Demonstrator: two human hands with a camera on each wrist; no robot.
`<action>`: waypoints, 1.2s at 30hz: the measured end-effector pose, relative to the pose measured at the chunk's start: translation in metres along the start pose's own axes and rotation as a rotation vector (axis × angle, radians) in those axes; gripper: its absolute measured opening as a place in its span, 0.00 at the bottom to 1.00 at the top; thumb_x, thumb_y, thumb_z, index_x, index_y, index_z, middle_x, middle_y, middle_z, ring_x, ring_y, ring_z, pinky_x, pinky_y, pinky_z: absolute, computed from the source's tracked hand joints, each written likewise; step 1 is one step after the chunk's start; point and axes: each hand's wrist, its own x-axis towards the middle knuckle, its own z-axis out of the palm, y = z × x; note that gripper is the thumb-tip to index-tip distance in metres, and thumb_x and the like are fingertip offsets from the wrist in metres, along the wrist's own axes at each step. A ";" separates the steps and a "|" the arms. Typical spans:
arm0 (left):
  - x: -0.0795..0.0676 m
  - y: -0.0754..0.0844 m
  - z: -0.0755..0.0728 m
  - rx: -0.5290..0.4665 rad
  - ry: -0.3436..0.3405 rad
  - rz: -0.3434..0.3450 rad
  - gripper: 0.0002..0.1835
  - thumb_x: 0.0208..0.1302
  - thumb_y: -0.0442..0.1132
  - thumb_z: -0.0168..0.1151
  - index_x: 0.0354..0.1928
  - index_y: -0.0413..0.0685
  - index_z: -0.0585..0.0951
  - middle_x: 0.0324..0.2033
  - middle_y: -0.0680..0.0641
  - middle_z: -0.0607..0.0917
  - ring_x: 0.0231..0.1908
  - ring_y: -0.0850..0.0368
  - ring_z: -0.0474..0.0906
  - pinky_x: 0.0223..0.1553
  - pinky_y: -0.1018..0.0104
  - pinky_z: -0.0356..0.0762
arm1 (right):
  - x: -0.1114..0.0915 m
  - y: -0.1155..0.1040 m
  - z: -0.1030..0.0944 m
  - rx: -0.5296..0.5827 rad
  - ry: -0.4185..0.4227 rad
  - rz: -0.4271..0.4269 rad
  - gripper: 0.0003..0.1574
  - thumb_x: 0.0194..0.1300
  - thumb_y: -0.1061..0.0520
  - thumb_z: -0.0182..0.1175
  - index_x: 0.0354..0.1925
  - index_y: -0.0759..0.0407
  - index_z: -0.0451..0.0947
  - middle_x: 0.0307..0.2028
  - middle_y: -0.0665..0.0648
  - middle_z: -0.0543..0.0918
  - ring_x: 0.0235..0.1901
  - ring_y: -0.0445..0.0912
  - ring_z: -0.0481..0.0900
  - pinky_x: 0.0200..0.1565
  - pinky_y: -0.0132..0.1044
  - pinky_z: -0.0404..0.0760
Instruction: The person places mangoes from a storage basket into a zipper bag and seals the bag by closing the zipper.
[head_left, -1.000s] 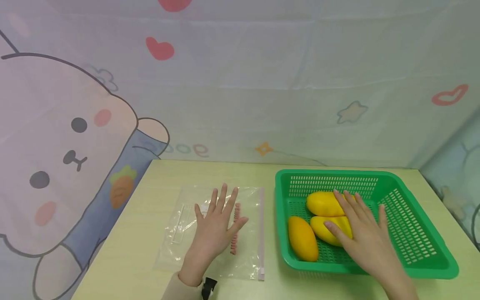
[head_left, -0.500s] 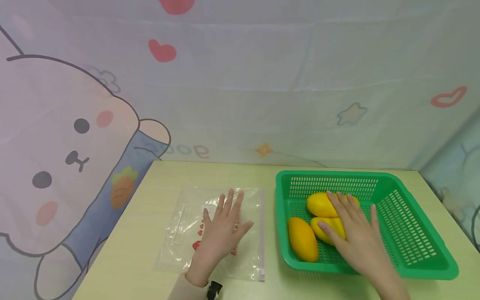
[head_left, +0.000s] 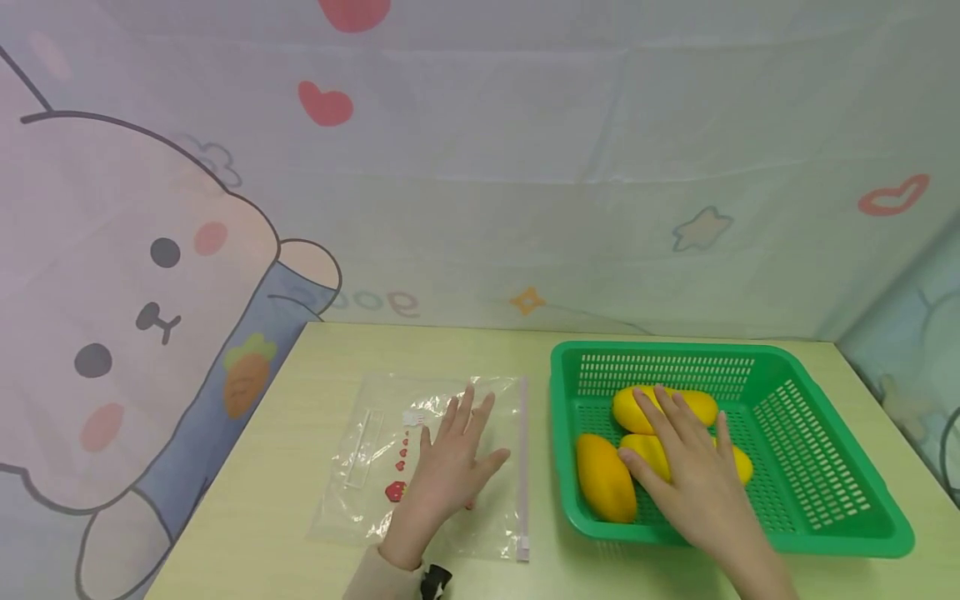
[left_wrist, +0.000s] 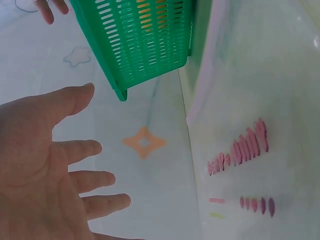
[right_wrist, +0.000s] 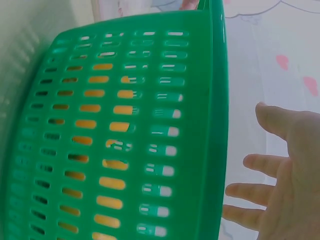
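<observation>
A clear zip bag (head_left: pixel 501 508) with red printing and a pale slider strip lies flat on the table. My left hand (head_left: pixel 447 471) hovers over it, fingers spread, palm down, holding nothing. To the right, a green plastic basket (head_left: pixel 813 450) holds three yellow mangoes: one at the left (head_left: pixel 606 477), one at the back (head_left: pixel 633 408) and one in the middle (head_left: pixel 647 454), partly hidden. Above the mangoes and the basket's front rim, my right hand (head_left: pixel 693 479) is spread with nothing in it. The right wrist view shows its straight fingers (right_wrist: pixel 255 192) beyond the basket's rim.
The light wooden table (head_left: pixel 247 500) ends at a printed cloth backdrop (head_left: pixel 480 167) with a cartoon bear on the left. A dark cable (head_left: pixel 951 458) shows at the right edge.
My left hand has drifted right over the bag, uncovering more red printing. My right hand has moved left over the mangoes. The bag, basket and fruit stay in place.
</observation>
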 end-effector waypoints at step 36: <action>0.013 0.013 0.049 0.002 -0.044 -0.036 0.37 0.63 0.52 0.60 0.72 0.55 0.62 0.72 0.37 0.59 0.72 0.33 0.52 0.64 0.28 0.53 | 0.005 -0.024 0.021 0.037 -0.023 -0.014 0.43 0.67 0.38 0.55 0.74 0.42 0.52 0.73 0.60 0.59 0.72 0.61 0.55 0.70 0.67 0.38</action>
